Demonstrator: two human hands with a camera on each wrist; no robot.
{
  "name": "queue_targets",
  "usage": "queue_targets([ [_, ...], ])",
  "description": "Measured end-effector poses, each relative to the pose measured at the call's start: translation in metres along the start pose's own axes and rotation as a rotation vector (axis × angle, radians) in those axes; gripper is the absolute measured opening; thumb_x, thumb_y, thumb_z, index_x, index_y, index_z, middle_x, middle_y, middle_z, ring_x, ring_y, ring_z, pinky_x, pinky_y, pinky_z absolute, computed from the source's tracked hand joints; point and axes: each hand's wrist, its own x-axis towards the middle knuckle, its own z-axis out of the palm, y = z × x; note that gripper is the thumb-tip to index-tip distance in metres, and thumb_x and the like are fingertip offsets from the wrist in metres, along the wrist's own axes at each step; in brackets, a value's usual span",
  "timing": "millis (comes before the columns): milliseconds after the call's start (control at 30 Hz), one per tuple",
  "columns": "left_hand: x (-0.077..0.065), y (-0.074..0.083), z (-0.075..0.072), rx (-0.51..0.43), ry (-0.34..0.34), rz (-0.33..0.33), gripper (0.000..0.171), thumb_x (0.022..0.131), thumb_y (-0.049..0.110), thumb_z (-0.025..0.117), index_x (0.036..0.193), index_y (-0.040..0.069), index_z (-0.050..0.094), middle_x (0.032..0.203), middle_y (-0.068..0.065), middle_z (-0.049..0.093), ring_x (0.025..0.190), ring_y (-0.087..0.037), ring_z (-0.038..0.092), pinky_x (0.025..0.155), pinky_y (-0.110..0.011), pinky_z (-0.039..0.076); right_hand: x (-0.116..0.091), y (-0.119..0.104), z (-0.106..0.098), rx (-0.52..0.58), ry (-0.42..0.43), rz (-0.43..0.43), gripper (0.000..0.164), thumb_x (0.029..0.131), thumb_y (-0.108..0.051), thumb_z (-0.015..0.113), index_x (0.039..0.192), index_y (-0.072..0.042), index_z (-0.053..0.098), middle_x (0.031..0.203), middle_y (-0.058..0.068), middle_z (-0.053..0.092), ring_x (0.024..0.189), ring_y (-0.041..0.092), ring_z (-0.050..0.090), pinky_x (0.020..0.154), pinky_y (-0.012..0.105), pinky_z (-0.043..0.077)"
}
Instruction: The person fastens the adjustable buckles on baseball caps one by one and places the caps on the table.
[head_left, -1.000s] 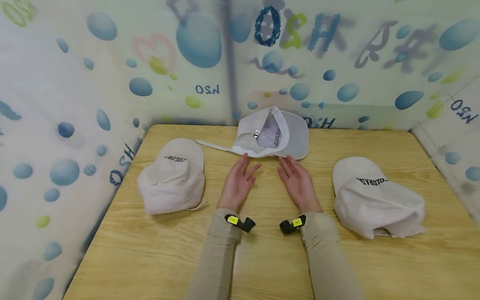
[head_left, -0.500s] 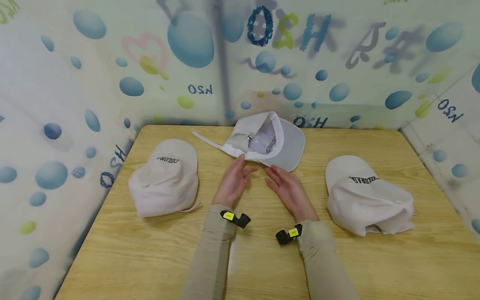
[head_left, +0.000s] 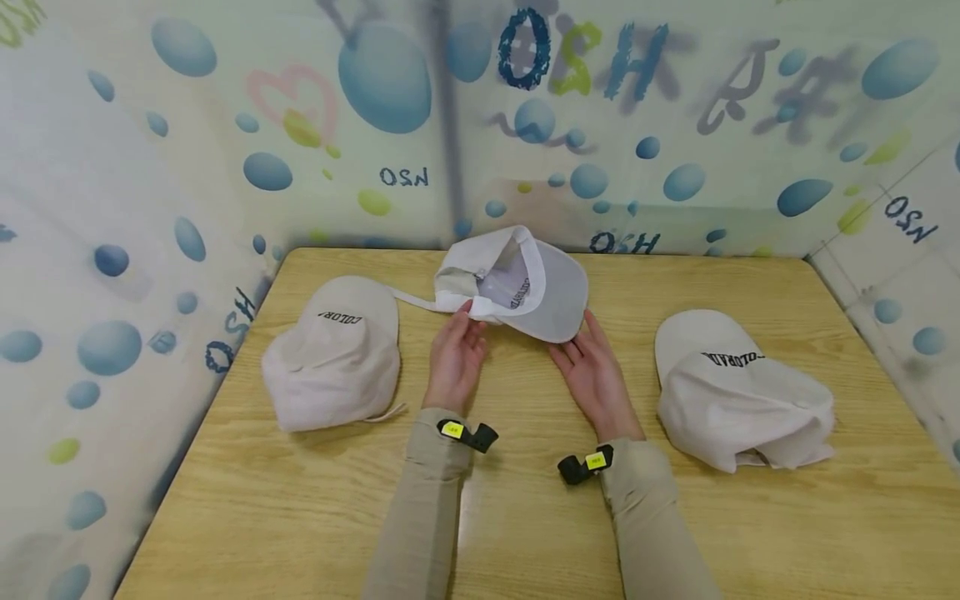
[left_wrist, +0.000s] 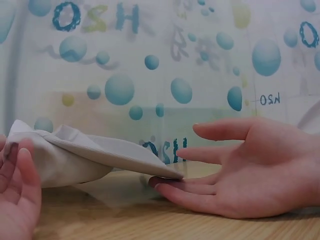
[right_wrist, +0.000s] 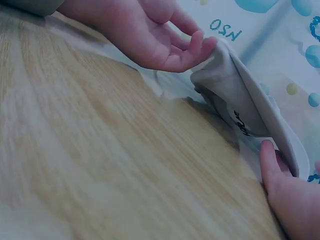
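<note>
A pale cap [head_left: 558,287] lies upside down at the far middle of the table, its opening facing up and toward me. The brim points right, and a loose strap [head_left: 412,298] trails left from its back. My left hand [head_left: 456,358] pinches the near rim by the strap end; the right wrist view shows this left hand [right_wrist: 155,42] with fingers curled at the cap's edge. Under the brim reach the fairly straight fingers of my right hand [head_left: 597,379]. In the left wrist view the right thumb [left_wrist: 222,130] stands apart above the brim [left_wrist: 145,162].
Two more light caps lettered in black rest on the wooden table [head_left: 525,517]: one at left [head_left: 333,367], one at right [head_left: 742,396]. A patterned wall covering [head_left: 630,183] rises behind the table's far edge, with another such wall [head_left: 112,275] along the left.
The middle cap has shifted left, and its brim has turned a little toward me. My right hand has come from the near rim to the brim; my left hand has taken hold of the rim.
</note>
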Motion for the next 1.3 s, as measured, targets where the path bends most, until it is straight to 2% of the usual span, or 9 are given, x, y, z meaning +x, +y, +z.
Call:
queue_targets([
  [167,0.002,0.000,-0.002,0.029,0.065,0.020,0.019,0.089,0.010,0.054,0.107,0.005,0.055,0.079,-0.001,0.055,0.070,-0.010,0.052,0.057,-0.018,0.042,0.000,-0.004,-0.002,0.053,0.055,-0.035,0.064,0.097,-0.003,0.030,0.142,-0.028,-0.007,0.145,0.012,0.014,0.131,0.022,0.021,0.105,0.040,0.019],
  [367,0.001,0.004,-0.003,-0.014,0.078,0.002,0.013,0.089,0.006,0.050,0.102,0.004,0.055,0.076,-0.001,0.052,0.063,-0.010,0.046,0.055,-0.019,0.040,-0.001,-0.012,-0.005,0.074,0.108,-0.057,0.065,0.096,-0.003,0.034,0.143,-0.023,-0.005,0.143,0.013,0.018,0.129,0.022,0.025,0.104,0.037,0.021],
  [500,0.001,0.007,-0.005,-0.069,0.079,0.002,0.010,0.090,0.006,0.045,0.097,0.005,0.051,0.078,-0.002,0.052,0.064,-0.011,0.047,0.059,-0.022,0.040,0.000,-0.014,-0.007,-0.008,0.067,-0.029,0.053,0.095,-0.005,0.037,0.142,-0.014,0.014,0.135,0.009,0.035,0.119,0.020,0.038,0.097,0.034,0.032],
  [667,0.001,0.009,-0.011,-0.047,0.060,0.028,0.008,0.088,0.006,0.044,0.094,0.007,0.050,0.081,-0.002,0.054,0.070,-0.012,0.051,0.062,-0.023,0.041,-0.004,-0.012,-0.008,-0.118,0.020,0.003,0.035,0.094,-0.005,0.040,0.129,-0.005,0.039,0.116,0.006,0.050,0.098,0.018,0.050,0.079,0.032,0.043],
  [800,0.000,0.009,-0.011,0.016,0.006,0.061,0.014,0.089,0.006,0.050,0.103,0.008,0.050,0.087,-0.002,0.056,0.075,-0.012,0.053,0.065,-0.024,0.041,-0.006,-0.009,-0.006,-0.198,-0.018,0.011,0.035,0.093,-0.002,0.039,0.128,-0.003,0.039,0.116,0.007,0.049,0.098,0.017,0.051,0.079,0.031,0.044],
  [933,-0.002,0.006,-0.009,0.081,-0.075,0.085,0.037,0.088,0.004,0.052,0.123,0.006,0.042,0.106,-0.004,0.052,0.089,-0.014,0.052,0.074,-0.027,0.043,-0.007,-0.008,-0.004,-0.234,-0.014,0.010,0.041,0.092,-0.001,0.041,0.132,-0.006,0.034,0.120,0.006,0.045,0.100,0.017,0.050,0.080,0.031,0.044],
  [1033,-0.003,0.004,-0.008,0.132,-0.110,0.071,0.054,0.088,0.000,0.051,0.136,0.011,0.030,0.124,-0.005,0.043,0.104,-0.016,0.048,0.081,-0.030,0.043,-0.008,-0.008,-0.001,-0.270,0.012,0.015,0.044,0.090,0.003,0.042,0.132,-0.008,0.033,0.120,0.006,0.043,0.099,0.016,0.049,0.080,0.030,0.044],
  [1133,-0.004,0.003,-0.008,0.176,-0.102,0.032,0.063,0.088,-0.002,0.050,0.141,0.017,0.022,0.135,-0.007,0.035,0.113,-0.021,0.044,0.083,-0.031,0.043,-0.009,-0.008,0.002,-0.350,0.036,0.033,0.047,0.087,0.007,0.045,0.130,-0.007,0.034,0.120,0.006,0.041,0.100,0.016,0.048,0.082,0.029,0.044],
  [1300,-0.004,0.004,-0.006,0.190,-0.070,-0.024,0.060,0.088,-0.002,0.050,0.139,0.016,0.026,0.139,-0.012,0.031,0.115,-0.024,0.043,0.084,-0.029,0.045,-0.010,-0.007,0.005,-0.523,0.041,0.087,0.047,0.086,0.003,0.054,0.129,-0.004,0.037,0.123,0.008,0.042,0.105,0.017,0.048,0.086,0.027,0.044],
])
